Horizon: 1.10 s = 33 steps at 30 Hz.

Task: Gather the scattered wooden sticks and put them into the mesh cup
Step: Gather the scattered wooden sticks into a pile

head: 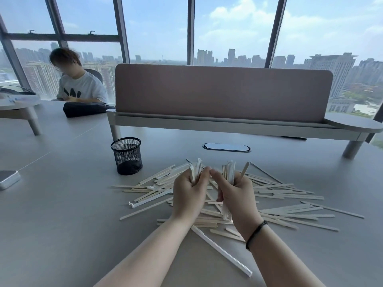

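Left hand (189, 193) and right hand (234, 193) each grip a bundle of pale flat wooden sticks (290, 212). Gathering is underway. Next, carry both bundles far-left to the black wire-mesh cup (126, 156).

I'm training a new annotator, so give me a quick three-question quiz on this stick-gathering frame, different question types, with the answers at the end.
1. True or false: the mesh cup already has sticks standing in it.
2. Multiple choice: the left hand is A) flat on the table, B) gripping a bundle of sticks, C) touching the cup.
3. Fill in: the black band sits on the ___ wrist.

Key:
1. False; the cup looks empty, and the scattered sticks lie on the table.
2. B
3. Right; the right hand also grips a bundle.
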Tool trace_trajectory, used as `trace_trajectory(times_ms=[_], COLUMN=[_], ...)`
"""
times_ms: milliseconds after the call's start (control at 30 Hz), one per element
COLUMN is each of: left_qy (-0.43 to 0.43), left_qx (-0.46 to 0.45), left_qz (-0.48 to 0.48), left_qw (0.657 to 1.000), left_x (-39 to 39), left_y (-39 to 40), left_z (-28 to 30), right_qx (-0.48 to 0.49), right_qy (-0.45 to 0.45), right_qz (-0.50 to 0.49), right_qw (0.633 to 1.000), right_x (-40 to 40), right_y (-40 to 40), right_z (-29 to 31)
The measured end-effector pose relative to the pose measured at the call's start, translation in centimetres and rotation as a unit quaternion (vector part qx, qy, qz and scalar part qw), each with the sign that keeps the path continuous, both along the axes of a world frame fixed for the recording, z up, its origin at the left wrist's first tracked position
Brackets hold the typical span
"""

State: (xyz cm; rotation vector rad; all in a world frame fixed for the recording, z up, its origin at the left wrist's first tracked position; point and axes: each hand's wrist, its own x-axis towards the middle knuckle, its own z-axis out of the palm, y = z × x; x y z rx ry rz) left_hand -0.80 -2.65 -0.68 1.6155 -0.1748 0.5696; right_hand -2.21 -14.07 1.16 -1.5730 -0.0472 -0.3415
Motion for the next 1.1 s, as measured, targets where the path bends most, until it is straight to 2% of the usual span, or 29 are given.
trace_trajectory(times_ms=[67,233,333,533,633,733,833,967,1100], left_qy=[0.025,0.093,0.087,0.069,0.039,0.024,0.033,0.075,0.064], left_qx=[-0.006,-0.103,-0.159,-0.220,-0.231,-0.248,-0.224,-0.072,0.015], left_qz=[0.000,-0.015,-0.033,-0.033,0.000,0.072,0.131,0.157,0.142], left_qw=[1.000,0.990,0.983,0.973,0.972,0.966,0.965,0.982,0.988], left_x=[0.1,1.0,2.6,7.1,9.5,12.1,14.6,16.4,16.4], left_y=[0.1,1.6,4.4,11.9,14.9,17.5,20.0,21.4,21.6], left_z=[0.0,2.0,3.7,8.0,10.2,11.5,11.4,8.9,7.9], right_qx=[-0.004,-0.008,0.009,-0.038,-0.065,-0.040,-0.041,0.001,0.022], right_qy=[0.001,-0.012,-0.010,-0.001,-0.002,0.016,0.021,0.049,0.066], right_qz=[0.013,0.011,0.026,0.067,0.080,0.092,0.112,0.141,0.157], right_qw=[1.000,1.000,1.000,0.997,0.995,0.995,0.993,0.989,0.985], right_x=[-0.3,-0.7,-0.6,0.0,0.3,1.2,2.2,2.8,3.4], right_y=[0.1,0.2,0.0,1.5,3.6,5.4,7.1,9.3,11.3], right_z=[0.0,0.7,1.0,1.3,1.4,1.4,1.6,1.9,1.5])
